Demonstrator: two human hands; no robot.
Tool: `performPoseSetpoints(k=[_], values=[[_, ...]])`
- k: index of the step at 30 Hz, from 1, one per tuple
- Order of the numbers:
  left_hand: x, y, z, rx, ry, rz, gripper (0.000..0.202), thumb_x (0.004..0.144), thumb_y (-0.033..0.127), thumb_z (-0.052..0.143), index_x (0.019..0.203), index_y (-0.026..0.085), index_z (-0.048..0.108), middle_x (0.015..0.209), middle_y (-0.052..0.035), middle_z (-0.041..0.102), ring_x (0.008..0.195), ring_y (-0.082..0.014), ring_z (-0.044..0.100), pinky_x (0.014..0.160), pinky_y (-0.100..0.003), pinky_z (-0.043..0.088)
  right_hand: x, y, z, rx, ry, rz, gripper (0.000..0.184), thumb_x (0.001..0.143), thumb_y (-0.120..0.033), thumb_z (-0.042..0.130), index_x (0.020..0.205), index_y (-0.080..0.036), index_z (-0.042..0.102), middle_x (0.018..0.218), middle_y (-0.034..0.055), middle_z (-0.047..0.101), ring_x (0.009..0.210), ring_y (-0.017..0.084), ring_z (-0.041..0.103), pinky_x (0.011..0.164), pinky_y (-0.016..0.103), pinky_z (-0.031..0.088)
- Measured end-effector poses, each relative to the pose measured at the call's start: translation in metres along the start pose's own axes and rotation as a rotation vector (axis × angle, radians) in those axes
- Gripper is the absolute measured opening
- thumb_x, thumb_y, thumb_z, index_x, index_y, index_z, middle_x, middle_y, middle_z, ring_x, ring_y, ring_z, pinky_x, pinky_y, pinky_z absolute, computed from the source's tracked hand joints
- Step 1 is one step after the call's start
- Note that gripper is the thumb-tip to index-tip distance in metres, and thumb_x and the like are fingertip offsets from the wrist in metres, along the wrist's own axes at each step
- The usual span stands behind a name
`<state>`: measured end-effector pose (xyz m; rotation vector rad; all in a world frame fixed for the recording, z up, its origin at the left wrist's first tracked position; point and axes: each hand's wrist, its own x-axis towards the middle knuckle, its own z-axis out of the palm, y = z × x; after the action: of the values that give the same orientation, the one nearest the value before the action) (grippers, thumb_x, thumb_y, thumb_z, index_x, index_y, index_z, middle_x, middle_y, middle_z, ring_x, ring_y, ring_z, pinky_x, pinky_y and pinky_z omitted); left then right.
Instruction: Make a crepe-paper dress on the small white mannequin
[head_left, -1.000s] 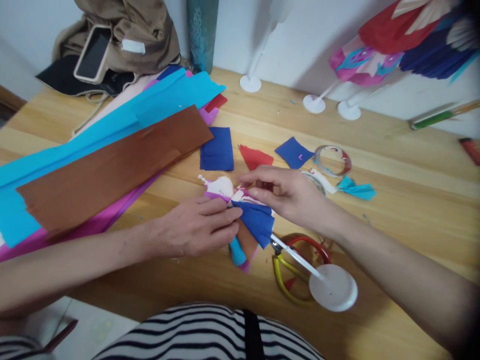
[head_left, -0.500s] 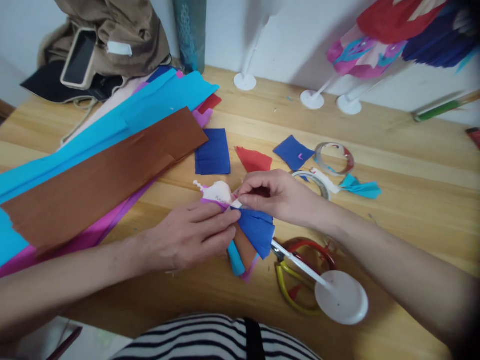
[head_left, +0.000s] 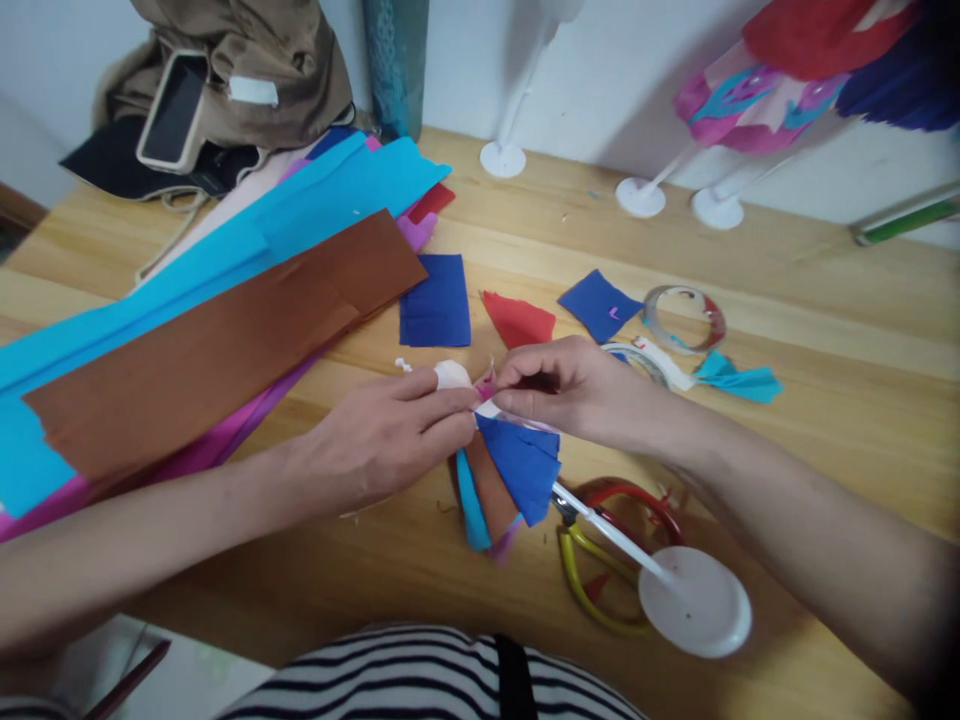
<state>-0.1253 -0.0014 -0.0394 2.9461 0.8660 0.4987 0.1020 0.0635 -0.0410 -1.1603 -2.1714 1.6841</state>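
Note:
A small figure lies on its side, its white rod ending in a round white base (head_left: 694, 602). Strips of blue crepe paper (head_left: 521, 465), brown and turquoise paper fan out from its middle like a skirt. My left hand (head_left: 386, 435) lies over the figure's upper part, fingers pressed on it, hiding most of it; a rounded white end (head_left: 452, 375) pokes out above them. At the figure's middle, my right hand (head_left: 566, 385) pinches a narrow white strip (head_left: 489, 408) between thumb and forefinger. Scissors with red and yellow handles (head_left: 574, 570) lie under the rod.
Long turquoise paper (head_left: 315, 215) and brown paper (head_left: 247, 340) lie left. Beyond my hands are blue paper squares (head_left: 435, 300), a red piece (head_left: 519, 318) and a tape roll (head_left: 686, 320). White stands (head_left: 502, 160), a brown bag (head_left: 292, 90) and a phone (head_left: 174, 110) line the back.
My left fingers have shifted up over the figure, covering more of its white end and the purple paper there. My right hand keeps its pinch on the strip. The whole view has shifted slightly.

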Motion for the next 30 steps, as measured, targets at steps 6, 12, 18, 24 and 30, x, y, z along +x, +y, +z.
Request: performPoseSetpoints(k=[6, 12, 18, 24, 30], values=[[0.001, 0.000, 0.003, 0.120, 0.017, 0.050, 0.038, 0.103, 0.010, 0.026, 0.115, 0.010, 0.062, 0.108, -0.0091, 0.071, 0.082, -0.0172, 0.060, 0.077, -0.030, 0.054, -0.001, 0.000, -0.005, -0.003, -0.003, 0.005, 0.022, 0.083, -0.037, 0.061, 0.072, -0.019, 0.066, 0.066, 0.0020, 0.064, 0.059, 0.014, 0.053, 0.054, 0.028, 0.041], [0.002, 0.002, 0.005, 0.137, 0.039, 0.057, 0.038, 0.103, 0.009, 0.028, 0.110, 0.008, 0.065, 0.107, -0.0094, 0.071, 0.079, -0.0168, 0.058, 0.076, -0.031, 0.055, 0.007, 0.007, -0.022, -0.316, 0.238, -0.165, 0.019, 0.086, -0.022, 0.057, 0.093, -0.017, 0.073, 0.084, 0.0075, 0.069, 0.069, 0.018, 0.061, 0.064, 0.031, 0.046], [0.000, 0.001, 0.007, 0.163, -0.005, 0.061, 0.034, 0.100, 0.008, 0.032, 0.115, 0.010, 0.063, 0.110, -0.0102, 0.070, 0.083, -0.0170, 0.058, 0.080, -0.031, 0.055, 0.019, 0.016, -0.021, -0.570, 0.046, -0.409, 0.020, 0.086, -0.011, 0.055, 0.091, -0.017, 0.073, 0.100, 0.0101, 0.064, 0.089, 0.020, 0.063, 0.079, 0.033, 0.049], [0.002, 0.001, 0.005, 0.146, -0.008, 0.062, 0.033, 0.100, 0.006, 0.032, 0.115, 0.008, 0.061, 0.108, -0.0101, 0.070, 0.079, -0.0171, 0.057, 0.078, -0.032, 0.055, 0.019, 0.010, -0.020, -0.553, 0.011, -0.381, 0.018, 0.084, -0.008, 0.049, 0.075, -0.017, 0.062, 0.079, 0.0046, 0.061, 0.070, 0.015, 0.055, 0.065, 0.026, 0.041], [0.003, 0.001, 0.003, 0.126, -0.004, 0.055, 0.030, 0.099, 0.006, 0.036, 0.115, 0.008, 0.061, 0.104, -0.0091, 0.071, 0.080, -0.0176, 0.058, 0.076, -0.031, 0.054, 0.014, 0.002, -0.024, -0.594, 0.000, -0.256, 0.017, 0.083, -0.009, 0.048, 0.071, -0.018, 0.056, 0.072, 0.0036, 0.061, 0.065, 0.014, 0.051, 0.062, 0.027, 0.035]])
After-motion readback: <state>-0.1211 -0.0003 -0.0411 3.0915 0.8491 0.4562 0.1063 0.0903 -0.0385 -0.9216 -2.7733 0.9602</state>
